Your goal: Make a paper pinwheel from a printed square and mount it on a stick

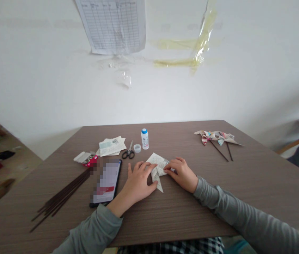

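Observation:
A sheet of printed paper point(155, 159), partly folded and with a pointed flap toward me, lies flat on the table between my hands. My left hand point(139, 180) holds it down from the left, index fingertip and thumb on the paper and the fingers spread. At its right corner, the fingertips of my right hand point(180, 173) are pinched on the edge. Just beyond the paper stands a white bottle point(144, 141) with a blue cap. Beside the bottle are a small clear cup or lid point(137, 148) and black-handled scissors point(128, 151).
Left of my left hand lies a phone point(109, 180), screen up. Dark thin sticks point(63, 192) reach toward an open red-and-white box point(90, 160). Printed paper pieces point(111, 145) lie behind it. Two paper pinwheels point(206, 137) on sticks rest at the right. A wall point(165, 98) borders the table's back.

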Demonstrator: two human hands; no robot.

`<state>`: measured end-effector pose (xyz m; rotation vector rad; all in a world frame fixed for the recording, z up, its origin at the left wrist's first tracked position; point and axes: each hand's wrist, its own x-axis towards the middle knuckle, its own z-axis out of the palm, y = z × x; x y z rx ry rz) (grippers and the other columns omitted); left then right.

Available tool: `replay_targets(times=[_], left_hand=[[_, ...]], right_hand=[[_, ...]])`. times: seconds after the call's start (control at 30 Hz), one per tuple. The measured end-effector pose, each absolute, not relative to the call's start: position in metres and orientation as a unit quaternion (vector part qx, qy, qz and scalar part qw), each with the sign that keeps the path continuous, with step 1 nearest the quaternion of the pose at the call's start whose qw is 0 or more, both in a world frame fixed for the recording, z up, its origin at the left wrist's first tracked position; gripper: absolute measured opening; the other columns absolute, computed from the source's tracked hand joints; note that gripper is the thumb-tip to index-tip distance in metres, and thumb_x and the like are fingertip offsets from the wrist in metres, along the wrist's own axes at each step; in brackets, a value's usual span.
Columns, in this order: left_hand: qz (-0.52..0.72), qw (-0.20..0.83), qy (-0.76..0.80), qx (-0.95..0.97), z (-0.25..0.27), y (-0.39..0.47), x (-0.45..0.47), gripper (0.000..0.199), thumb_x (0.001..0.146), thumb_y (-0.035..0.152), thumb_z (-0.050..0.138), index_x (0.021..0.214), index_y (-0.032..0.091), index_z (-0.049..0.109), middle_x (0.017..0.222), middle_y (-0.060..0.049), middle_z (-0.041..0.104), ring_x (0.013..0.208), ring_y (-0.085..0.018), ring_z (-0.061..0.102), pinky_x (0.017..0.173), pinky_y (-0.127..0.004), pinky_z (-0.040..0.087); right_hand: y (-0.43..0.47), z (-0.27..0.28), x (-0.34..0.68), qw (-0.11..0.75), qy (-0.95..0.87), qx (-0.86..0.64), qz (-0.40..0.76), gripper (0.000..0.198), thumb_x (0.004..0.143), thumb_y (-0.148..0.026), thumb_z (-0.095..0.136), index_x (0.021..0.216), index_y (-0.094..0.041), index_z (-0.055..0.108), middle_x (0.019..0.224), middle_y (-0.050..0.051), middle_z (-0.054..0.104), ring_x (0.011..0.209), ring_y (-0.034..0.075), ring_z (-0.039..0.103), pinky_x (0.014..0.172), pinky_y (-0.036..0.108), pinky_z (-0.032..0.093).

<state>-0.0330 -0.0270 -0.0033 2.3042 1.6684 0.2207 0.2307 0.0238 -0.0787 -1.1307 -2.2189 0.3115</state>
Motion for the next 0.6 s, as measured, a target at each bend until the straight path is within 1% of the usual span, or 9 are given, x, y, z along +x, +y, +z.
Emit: replay_targets(times=[0.1,0.2,0.37,0.5,0.6], left_hand=[[0.076,0.143,0.575,0.802,-0.0019,-0.0265,-0.033,0.068,0.112,0.03,0.09,0.179,0.034,0.08,0.186,-0.017,0.078,0.185,-0.054,0.058,0.153,-0.105,0.025],[0.072,0.137,0.574,0.804,-0.0006,-0.0263,-0.0326,0.065,0.113,0.031,0.09,0.177,0.035,0.082,0.185,-0.016,0.078,0.183,-0.054,0.059,0.153,-0.104,0.026],[0.071,0.132,0.574,0.805,-0.0003,-0.026,-0.0325,0.061,0.113,0.035,0.093,0.173,0.039,0.086,0.182,-0.015,0.079,0.181,-0.054,0.06,0.154,-0.102,0.027],[0.076,0.127,0.57,0.808,-0.0023,-0.0258,-0.0337,0.059,0.113,0.035,0.094,0.171,0.039,0.088,0.181,-0.015,0.079,0.18,-0.054,0.061,0.152,-0.104,0.029],[0.079,0.126,0.568,0.809,-0.0035,-0.0256,-0.0344,0.055,0.113,0.036,0.093,0.168,0.039,0.09,0.181,-0.015,0.079,0.179,-0.054,0.061,0.151,-0.105,0.029]], right_hand=[[0.024,-0.0798,0.2313,0.31,-0.845,-0.421,0.117,0.021,0.122,-0.026,0.077,0.111,-0.03,0.095,0.104,0.007,0.096,0.1,0.031,0.091,0.138,0.068,0.064],[0.023,-0.0785,0.2318,0.303,-0.846,-0.423,0.116,0.023,0.123,-0.026,0.078,0.11,-0.031,0.095,0.104,0.009,0.096,0.101,0.033,0.092,0.137,0.068,0.065],[0.0232,-0.0792,0.2318,0.283,-0.851,-0.429,0.107,0.023,0.125,-0.027,0.077,0.111,-0.029,0.096,0.104,0.007,0.095,0.103,0.031,0.091,0.14,0.069,0.061],[0.0245,-0.0813,0.2313,0.284,-0.854,-0.426,0.096,0.02,0.123,-0.023,0.081,0.111,-0.028,0.096,0.105,0.008,0.096,0.104,0.03,0.092,0.139,0.067,0.063],[0.0242,-0.0806,0.2308,0.28,-0.854,-0.428,0.093,0.018,0.121,-0.021,0.083,0.111,-0.027,0.096,0.104,0.006,0.095,0.102,0.029,0.092,0.137,0.069,0.064]])
